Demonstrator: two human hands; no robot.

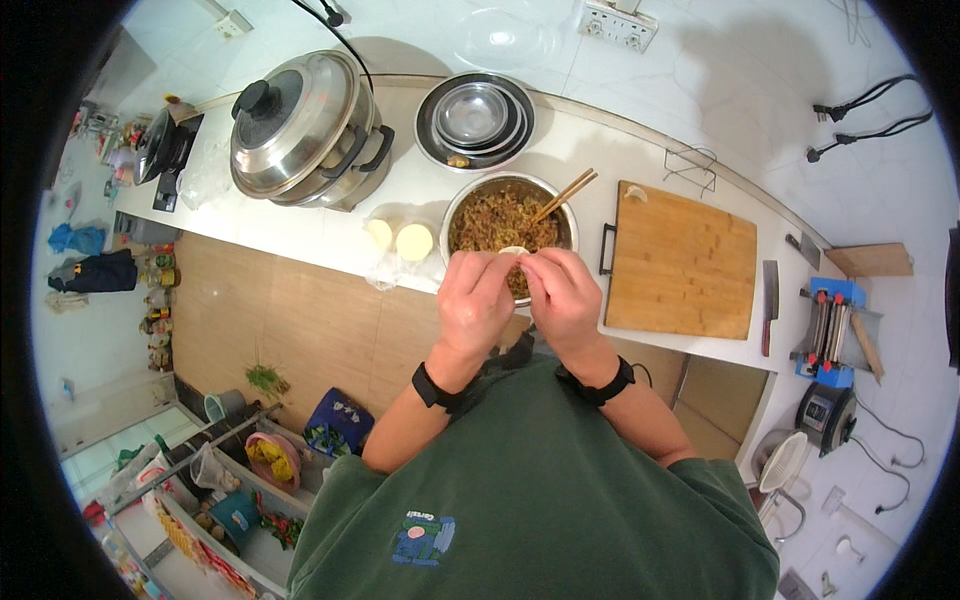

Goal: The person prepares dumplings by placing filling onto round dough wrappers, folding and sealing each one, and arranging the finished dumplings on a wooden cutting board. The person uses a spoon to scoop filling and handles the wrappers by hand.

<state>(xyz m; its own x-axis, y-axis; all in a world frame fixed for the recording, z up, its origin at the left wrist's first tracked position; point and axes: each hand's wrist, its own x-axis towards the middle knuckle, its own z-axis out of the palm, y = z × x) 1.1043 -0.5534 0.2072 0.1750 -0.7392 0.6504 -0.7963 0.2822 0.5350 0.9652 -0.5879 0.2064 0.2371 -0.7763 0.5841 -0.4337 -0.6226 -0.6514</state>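
Observation:
Both my hands meet over the near part of a steel bowl [574, 221] of minced filling [491, 214]. Between the fingertips of my left hand [476, 296] and my right hand [559, 289] is a pale dumpling wrapper [514, 250], pinched from both sides. Its lower part is hidden by my fingers. A pair of wooden chopsticks [574, 187] leans in the filling against the far right rim. To the left, two stacks of round wrappers [415, 242] lie on clear plastic. One folded dumpling [635, 193] rests at the far left corner of a wooden cutting board [682, 262].
A large lidded steel steamer pot [307, 135] stands on the counter at the left. Nested metal bowls [472, 116] sit behind the filling. Right of the board lie a knife [769, 307] and a cleaver [804, 250], near a blue-ended pasta machine [829, 330]. A wire rack [690, 171] stands by the wall.

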